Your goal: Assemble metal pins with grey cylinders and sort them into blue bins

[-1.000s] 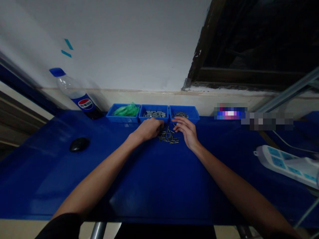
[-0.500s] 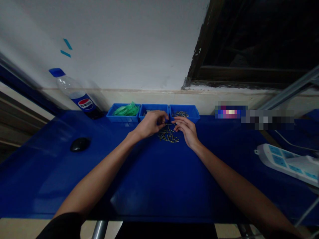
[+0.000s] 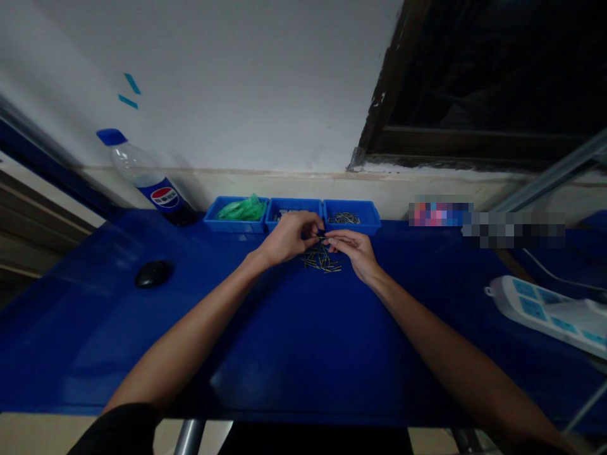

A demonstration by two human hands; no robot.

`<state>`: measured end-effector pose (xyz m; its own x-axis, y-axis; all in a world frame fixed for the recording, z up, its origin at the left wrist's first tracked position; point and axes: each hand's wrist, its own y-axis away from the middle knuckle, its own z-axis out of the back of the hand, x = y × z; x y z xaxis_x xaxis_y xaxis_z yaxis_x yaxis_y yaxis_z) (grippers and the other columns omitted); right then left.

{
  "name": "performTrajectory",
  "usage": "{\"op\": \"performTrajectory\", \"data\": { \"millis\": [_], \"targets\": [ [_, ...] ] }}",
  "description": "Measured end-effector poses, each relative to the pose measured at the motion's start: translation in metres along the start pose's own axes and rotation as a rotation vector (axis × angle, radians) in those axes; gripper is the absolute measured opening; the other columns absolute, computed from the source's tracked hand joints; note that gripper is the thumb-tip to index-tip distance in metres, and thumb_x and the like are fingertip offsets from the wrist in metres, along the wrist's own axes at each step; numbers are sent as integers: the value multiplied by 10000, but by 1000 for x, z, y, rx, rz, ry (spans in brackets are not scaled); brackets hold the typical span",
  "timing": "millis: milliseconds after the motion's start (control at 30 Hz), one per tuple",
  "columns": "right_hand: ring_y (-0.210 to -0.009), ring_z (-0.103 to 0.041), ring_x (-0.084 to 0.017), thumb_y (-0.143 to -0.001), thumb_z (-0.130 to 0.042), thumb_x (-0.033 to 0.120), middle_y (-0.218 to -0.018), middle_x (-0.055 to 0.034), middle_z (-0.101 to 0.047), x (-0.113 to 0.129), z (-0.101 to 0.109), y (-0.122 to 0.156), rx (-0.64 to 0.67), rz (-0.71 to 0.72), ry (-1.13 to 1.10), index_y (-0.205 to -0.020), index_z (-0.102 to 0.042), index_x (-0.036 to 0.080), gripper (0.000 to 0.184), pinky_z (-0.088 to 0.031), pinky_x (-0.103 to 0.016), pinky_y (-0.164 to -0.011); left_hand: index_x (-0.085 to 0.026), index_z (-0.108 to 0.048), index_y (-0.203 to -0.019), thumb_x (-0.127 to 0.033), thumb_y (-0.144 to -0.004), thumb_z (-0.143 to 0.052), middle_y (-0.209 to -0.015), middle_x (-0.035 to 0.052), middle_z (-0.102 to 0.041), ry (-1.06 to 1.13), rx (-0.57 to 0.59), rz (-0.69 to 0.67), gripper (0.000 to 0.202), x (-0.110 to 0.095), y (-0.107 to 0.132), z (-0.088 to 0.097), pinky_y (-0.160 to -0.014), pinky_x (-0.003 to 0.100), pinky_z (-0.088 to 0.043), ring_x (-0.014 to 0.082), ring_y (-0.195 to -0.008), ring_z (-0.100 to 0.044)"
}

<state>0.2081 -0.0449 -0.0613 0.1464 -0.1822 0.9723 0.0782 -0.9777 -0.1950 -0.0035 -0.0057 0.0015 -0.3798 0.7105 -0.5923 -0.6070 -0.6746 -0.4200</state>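
Observation:
My left hand point(image 3: 290, 236) and my right hand point(image 3: 355, 251) meet above the blue table. Between their fingertips is a thin metal rod point(image 3: 323, 237), small and partly hidden, with the fingers of both hands closed on it. Just below lies a loose pile of thin, dark and brass-coloured metal rods point(image 3: 321, 260), too small to name more exactly. Behind my right hand, a blue bin point(image 3: 374, 222) holds many similar thin metal pieces. My left hand partly covers the middle blue bin point(image 3: 296, 203), whose pale contents are hard to make out.
A third blue bin point(image 3: 212, 222) holds green plastic film point(image 3: 243, 208). At the left stand a cola bottle point(image 3: 164, 194) and a black computer mouse point(image 3: 152, 274). To the right lies a white power strip point(image 3: 545, 309). A wall rises behind the bins.
My right hand has moved left and its fingers have closed, so the two hands' fingertips now meet at the thin rod. My left hand has hardly moved.

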Motion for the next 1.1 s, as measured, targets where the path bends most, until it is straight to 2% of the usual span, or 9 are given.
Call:
{"op": "performTrajectory", "data": {
  "millis": [267,467,533,633,733,1100],
  "targets": [
    [-722,-678,-172,-811,-805,327,-892,-52,-818,-3,2,0,-3,5,-15,-968,-835,247,179,-513,-341,-719,-152,-706,-1003,-135,-808,-653,-881,40,-726,-12,27,-8,203,3,0,-1,-712,272,-526,136,-749,-660],
    [-681,-655,-174,-835,-751,330,-827,-57,-798,0,1,1,-69,-1,-35,-891,-825,224,141,-487,-338,-671,-137,-712,-1050,-164,-805,-715,-934,65,-756,-135,147,61,246,10,1,1,-773,302,-540,181,-822,-704],
    [-700,-661,-178,-847,-720,326,-921,-67,-810,1,1,1,-117,13,-69,-940,-822,229,168,-493,-343,-670,-130,-727,-1069,-155,-832,-696,-970,87,-773,-194,218,98,240,13,2,2,-803,318,-550,199,-852,-722],
    [-787,-687,-191,-844,-691,317,-1213,-77,-782,2,1,1,-160,26,-85,-1150,-781,271,322,-521,-363,-704,-148,-746,-1137,-121,-843,-682,-1094,108,-787,-257,322,107,301,18,5,1,-881,339,-559,218,-949,-742],
    [-847,-699,-204,-838,-681,332,-1359,-75,-722,2,1,2,-159,7,-41,-1288,-711,302,453,-545,-385,-740,-165,-759,-1140,-87,-834,-676,-1116,109,-791,-295,356,78,326,22,8,-1,-936,341,-553,220,-1008,-745],
    [-749,-679,-179,-824,-699,302,-1205,-70,-776,2,0,1,-145,13,-91,-1158,-738,270,337,-512,-356,-684,-170,-766,-928,-65,-831,-606,-936,94,-783,-341,322,76,215,24,11,-7,-845,306,-560,206,-893,-736]
  ]
}}
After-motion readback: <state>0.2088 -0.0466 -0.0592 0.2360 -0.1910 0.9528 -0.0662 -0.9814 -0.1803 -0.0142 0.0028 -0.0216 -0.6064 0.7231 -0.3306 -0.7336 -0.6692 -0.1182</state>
